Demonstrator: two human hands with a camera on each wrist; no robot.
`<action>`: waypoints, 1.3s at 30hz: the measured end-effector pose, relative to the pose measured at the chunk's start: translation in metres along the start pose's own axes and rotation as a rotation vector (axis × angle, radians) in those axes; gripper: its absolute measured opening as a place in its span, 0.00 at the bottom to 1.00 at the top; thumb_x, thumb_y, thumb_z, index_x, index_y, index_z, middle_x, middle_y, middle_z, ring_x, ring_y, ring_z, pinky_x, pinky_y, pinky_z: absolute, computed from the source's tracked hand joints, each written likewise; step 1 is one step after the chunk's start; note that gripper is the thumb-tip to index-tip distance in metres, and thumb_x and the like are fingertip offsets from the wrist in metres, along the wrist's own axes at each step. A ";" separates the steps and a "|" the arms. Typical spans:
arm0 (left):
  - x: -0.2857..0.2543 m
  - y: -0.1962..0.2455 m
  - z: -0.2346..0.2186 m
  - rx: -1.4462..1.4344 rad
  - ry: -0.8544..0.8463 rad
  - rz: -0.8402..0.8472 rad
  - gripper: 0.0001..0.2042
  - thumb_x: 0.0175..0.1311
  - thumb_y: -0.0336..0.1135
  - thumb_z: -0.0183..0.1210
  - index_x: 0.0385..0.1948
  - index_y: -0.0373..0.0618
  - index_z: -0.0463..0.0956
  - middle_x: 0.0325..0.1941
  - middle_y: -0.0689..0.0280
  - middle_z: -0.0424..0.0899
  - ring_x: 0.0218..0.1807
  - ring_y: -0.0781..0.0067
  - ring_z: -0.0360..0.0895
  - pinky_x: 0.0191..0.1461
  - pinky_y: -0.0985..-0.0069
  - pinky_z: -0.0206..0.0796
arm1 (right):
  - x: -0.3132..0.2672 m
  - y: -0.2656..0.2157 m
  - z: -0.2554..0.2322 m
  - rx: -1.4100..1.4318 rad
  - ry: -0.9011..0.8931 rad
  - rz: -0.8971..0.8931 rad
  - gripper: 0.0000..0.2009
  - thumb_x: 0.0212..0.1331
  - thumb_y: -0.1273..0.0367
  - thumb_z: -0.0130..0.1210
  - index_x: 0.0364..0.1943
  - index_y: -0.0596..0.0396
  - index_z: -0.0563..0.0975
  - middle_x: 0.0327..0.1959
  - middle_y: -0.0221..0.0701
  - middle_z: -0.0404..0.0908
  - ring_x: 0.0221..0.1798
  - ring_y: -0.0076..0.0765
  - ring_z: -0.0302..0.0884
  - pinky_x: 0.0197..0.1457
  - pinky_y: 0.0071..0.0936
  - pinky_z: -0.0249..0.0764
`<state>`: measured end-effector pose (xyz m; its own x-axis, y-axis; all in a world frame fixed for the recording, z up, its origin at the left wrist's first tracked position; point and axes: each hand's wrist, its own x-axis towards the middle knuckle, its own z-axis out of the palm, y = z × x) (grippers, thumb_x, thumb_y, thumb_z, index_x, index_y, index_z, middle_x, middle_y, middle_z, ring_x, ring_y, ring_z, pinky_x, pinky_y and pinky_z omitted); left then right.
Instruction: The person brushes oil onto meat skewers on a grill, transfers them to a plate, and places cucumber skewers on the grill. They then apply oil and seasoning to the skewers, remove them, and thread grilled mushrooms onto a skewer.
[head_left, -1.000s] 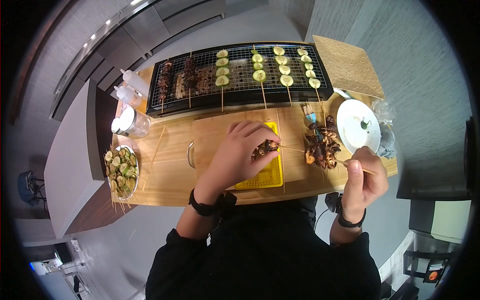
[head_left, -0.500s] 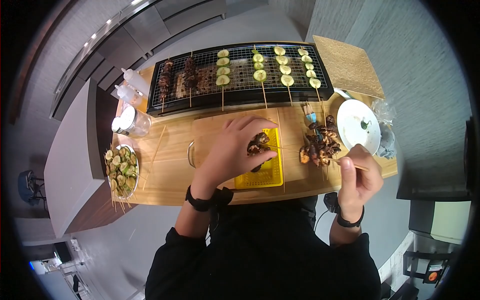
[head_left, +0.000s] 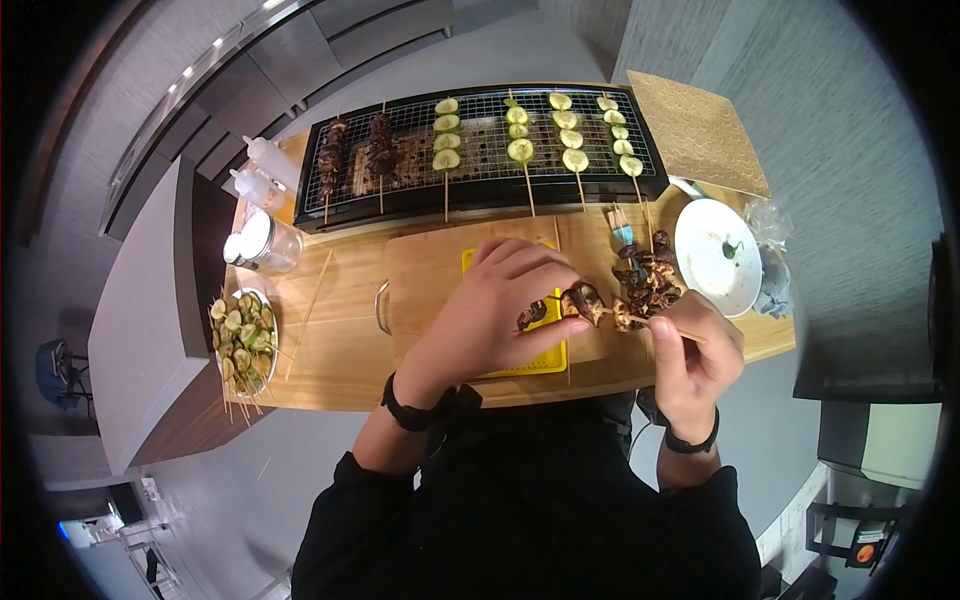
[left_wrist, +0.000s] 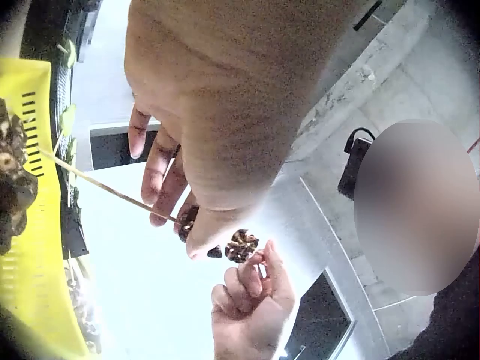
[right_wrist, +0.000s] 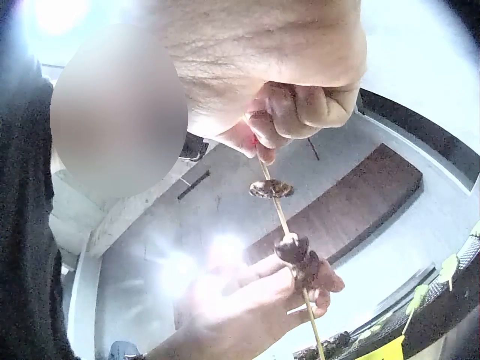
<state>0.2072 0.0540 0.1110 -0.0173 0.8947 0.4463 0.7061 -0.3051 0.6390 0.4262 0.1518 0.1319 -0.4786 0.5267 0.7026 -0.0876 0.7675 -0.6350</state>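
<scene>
Between its thumb and fingers my left hand [head_left: 505, 310] grips a browned mushroom piece [head_left: 582, 303] threaded on a thin wooden skewer [right_wrist: 283, 217]. My right hand [head_left: 700, 352] pinches the same skewer near one end, its fingers curled. Another mushroom piece [right_wrist: 271, 189] sits on the skewer close to the right fingers, with bare wood between the two pieces. The skewer's far end runs past the left thumb in the left wrist view. Below the left hand lies a yellow basket [head_left: 548, 362], partly hidden, with dark mushroom pieces [left_wrist: 15, 184] in it.
Loaded mushroom skewers [head_left: 650, 280] and a blue-headed brush [head_left: 622, 236] lie on the right of the cutting board [head_left: 430, 262]. Beyond stands a grill [head_left: 480, 185] with meat and cucumber-like skewers. A white bowl [head_left: 700, 240] is right, a plate of sliced-vegetable skewers [head_left: 245, 345] left.
My left hand opened around the mushroom pieces over the basket, then moved right and took hold of a piece on the skewer. My right hand came left with the skewer, bringing the hands closer.
</scene>
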 end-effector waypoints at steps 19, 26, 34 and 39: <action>-0.021 -0.044 -0.005 0.296 -0.076 -0.165 0.19 0.57 0.41 0.74 0.48 0.46 0.82 0.52 0.64 0.86 0.57 0.54 0.79 0.68 0.60 0.66 | -0.010 0.009 -0.028 0.022 0.256 -0.086 0.06 0.69 0.76 0.57 0.34 0.63 0.74 0.22 0.31 0.74 0.24 0.25 0.63 0.29 0.26 0.56; -0.007 -0.003 -0.010 0.059 -0.029 -0.143 0.25 0.56 0.42 0.77 0.55 0.50 0.81 0.57 0.63 0.84 0.61 0.55 0.79 0.68 0.61 0.67 | -0.001 0.004 -0.010 0.010 0.085 -0.062 0.06 0.60 0.83 0.63 0.31 0.63 0.77 0.21 0.32 0.75 0.21 0.27 0.65 0.26 0.25 0.57; 0.005 0.017 -0.005 -0.016 0.039 0.099 0.25 0.52 0.40 0.79 0.53 0.51 0.83 0.54 0.65 0.85 0.57 0.59 0.80 0.65 0.62 0.67 | 0.003 -0.002 0.010 -0.039 -0.027 0.022 0.06 0.58 0.80 0.69 0.28 0.60 0.81 0.20 0.29 0.73 0.19 0.26 0.64 0.23 0.26 0.57; 0.007 0.018 -0.001 -0.032 0.042 0.100 0.20 0.53 0.39 0.79 0.47 0.50 0.85 0.50 0.66 0.86 0.54 0.60 0.80 0.62 0.63 0.66 | 0.001 -0.001 0.014 -0.043 -0.050 -0.007 0.07 0.57 0.79 0.70 0.27 0.59 0.82 0.20 0.29 0.73 0.18 0.28 0.66 0.22 0.27 0.58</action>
<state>0.2191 0.0540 0.1266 0.0214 0.8450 0.5343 0.6825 -0.4028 0.6098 0.4137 0.1471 0.1288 -0.5217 0.5032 0.6890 -0.0540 0.7865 -0.6153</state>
